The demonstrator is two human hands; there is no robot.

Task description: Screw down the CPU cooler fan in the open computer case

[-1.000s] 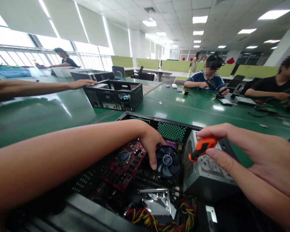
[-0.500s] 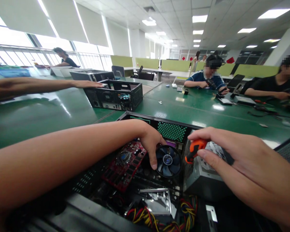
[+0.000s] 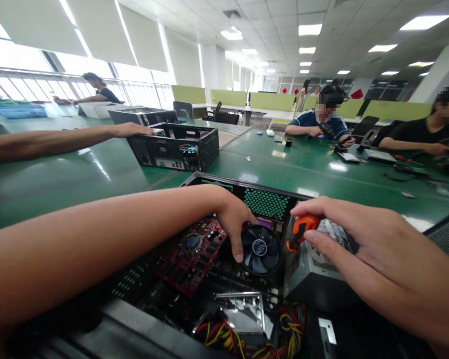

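An open black computer case [image 3: 262, 192] lies in front of me on the green table [image 3: 60, 184]. Inside it are a red circuit card [image 3: 192, 254], a black and blue cooling fan [image 3: 262, 249], a grey power supply [image 3: 318, 271] and coloured wires [image 3: 247, 336]. My left hand [image 3: 234, 219] reaches into the case, its fingers resting on the fan's left rim. My right hand [image 3: 374, 259] grips an orange-handled screwdriver [image 3: 301, 230] over the power supply, just right of the fan. The screwdriver's tip is hidden.
A second black computer case [image 3: 175, 147] stands farther back, with another person's arm [image 3: 60, 139] stretched to it from the left. Two people sit across the table at the right among small parts and tools. Another person sits by the far windows.
My right hand moved the screwdriver left and a little down toward the fan, then held still. The other person's arm shifted slightly at the far case. My left hand has not moved.
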